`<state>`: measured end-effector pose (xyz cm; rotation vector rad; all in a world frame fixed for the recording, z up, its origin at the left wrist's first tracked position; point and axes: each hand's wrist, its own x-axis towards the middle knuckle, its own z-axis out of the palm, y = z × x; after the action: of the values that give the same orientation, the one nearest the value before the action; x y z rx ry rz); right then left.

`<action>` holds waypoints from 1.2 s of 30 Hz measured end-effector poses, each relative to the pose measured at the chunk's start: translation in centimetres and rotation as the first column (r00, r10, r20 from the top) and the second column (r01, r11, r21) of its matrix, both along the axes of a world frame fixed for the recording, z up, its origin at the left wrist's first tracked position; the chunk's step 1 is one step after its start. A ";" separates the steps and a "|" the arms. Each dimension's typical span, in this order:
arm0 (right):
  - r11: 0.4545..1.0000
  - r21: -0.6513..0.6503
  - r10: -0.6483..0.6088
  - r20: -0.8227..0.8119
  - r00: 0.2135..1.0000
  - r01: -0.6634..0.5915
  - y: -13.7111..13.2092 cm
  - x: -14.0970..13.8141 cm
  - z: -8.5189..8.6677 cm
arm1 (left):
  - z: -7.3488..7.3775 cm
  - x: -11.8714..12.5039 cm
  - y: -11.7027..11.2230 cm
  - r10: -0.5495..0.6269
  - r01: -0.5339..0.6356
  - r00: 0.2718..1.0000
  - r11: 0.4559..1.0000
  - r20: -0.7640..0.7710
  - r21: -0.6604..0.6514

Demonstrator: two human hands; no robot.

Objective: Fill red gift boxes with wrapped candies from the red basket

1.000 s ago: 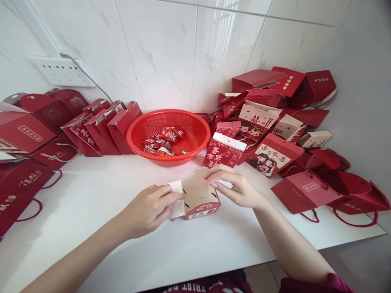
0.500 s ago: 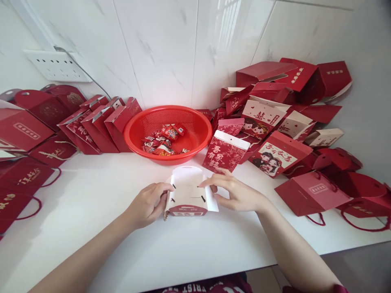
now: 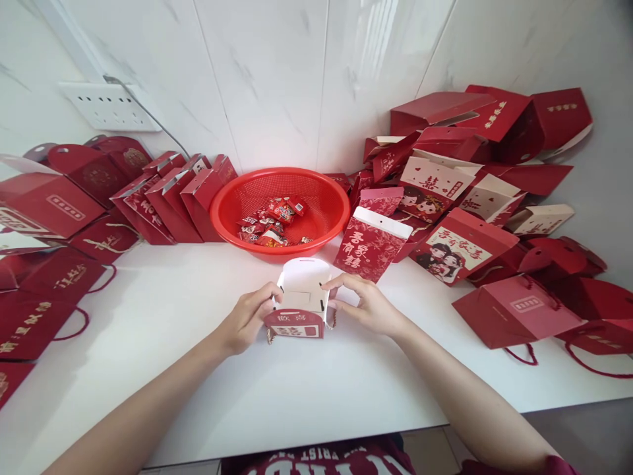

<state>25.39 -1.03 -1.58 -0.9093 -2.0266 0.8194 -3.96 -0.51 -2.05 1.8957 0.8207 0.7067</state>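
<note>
A small red-and-white gift box (image 3: 295, 324) stands on the white table in front of me, its top open and its white inside showing. My left hand (image 3: 247, 319) grips the box's left wall between thumb and fingers. On the other side, my right hand (image 3: 364, 305) pinches the right wall, index finger over the edge and thumb outside. Dark cord ends poke through both side walls, and twisted tan cord hangs outside. The box's far flap stands up; the front panel faces me with pale printing.
Behind the box is a red plastic basket (image 3: 279, 249) with several wrapped candies (image 3: 281, 211). Red gift boxes (image 3: 376, 245) are piled at the right, and more red boxes (image 3: 74, 211) stand at the left. A white power strip (image 3: 109, 107) is on the tiled wall.
The box's side walls have come up more upright and its front panel now shows more. My right hand has moved in to the right wall. The view has shifted slightly.
</note>
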 end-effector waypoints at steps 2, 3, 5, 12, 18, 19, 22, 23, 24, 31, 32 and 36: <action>1.000 0.008 -0.010 0.023 1.000 0.010 -0.1 0.0 -0.1 | 0.5 -0.1 0.0 0.001 0.004 0.999 0.996 -0.051 0.093; 1.000 0.013 -0.010 0.031 0.999 0.009 -0.1 0.0 -0.3 | 0.7 -0.1 0.0 -0.010 0.018 0.998 0.993 -0.069 0.120; 1.000 0.028 -0.014 0.045 0.999 0.013 0.0 0.2 -0.5 | 1.0 -0.2 0.0 -0.034 0.049 0.993 0.991 -0.116 0.128; 0.991 0.104 0.083 0.075 0.994 -0.090 -0.3 0.4 0.5 | 2.1 0.1 -0.9 0.113 -0.023 0.910 0.975 -0.398 0.223; 0.995 -0.010 0.095 -0.030 0.995 -0.096 -1.4 -1.5 0.2 | 1.7 0.7 -1.3 0.202 -0.067 0.914 0.930 -0.352 0.361; 0.997 -0.020 0.071 -0.044 0.997 -0.072 -1.5 -1.8 0.0 | 1.4 0.8 -1.3 0.198 -0.043 0.927 0.900 -0.319 0.434; 0.997 -0.078 0.022 -0.097 0.995 -0.029 -1.7 -2.4 -0.3 | 0.6 0.9 -1.3 0.167 0.011 0.964 0.752 -0.207 0.659; 0.995 -0.092 0.014 -0.097 0.995 -0.023 -1.8 -2.5 -0.2 | 0.5 1.0 -1.3 0.151 0.015 0.972 0.722 -0.179 0.692; 0.995 -0.100 0.010 -0.085 0.996 -0.019 -2.0 -2.6 -0.1 | 0.4 1.0 -1.2 0.134 0.018 0.978 0.713 -0.161 0.701; 0.996 0.017 0.081 0.044 0.996 -0.082 -2.3 -1.6 0.9 | 0.6 1.3 -1.6 -0.024 0.104 0.992 0.725 -0.126 0.681; 0.996 -0.009 0.086 0.015 0.996 -0.086 -2.2 -1.3 0.9 | 0.6 1.3 -1.7 -0.047 0.123 0.991 0.724 -0.129 0.679; 0.989 -0.144 -0.035 -0.061 0.998 0.025 -1.6 -1.0 0.5 | 0.5 1.2 -1.8 -0.058 0.148 0.987 0.706 -0.151 0.693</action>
<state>24.36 -2.65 -1.05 -0.9782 -1.9140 0.9746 -2.77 -2.33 -1.55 2.6766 0.5315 0.9301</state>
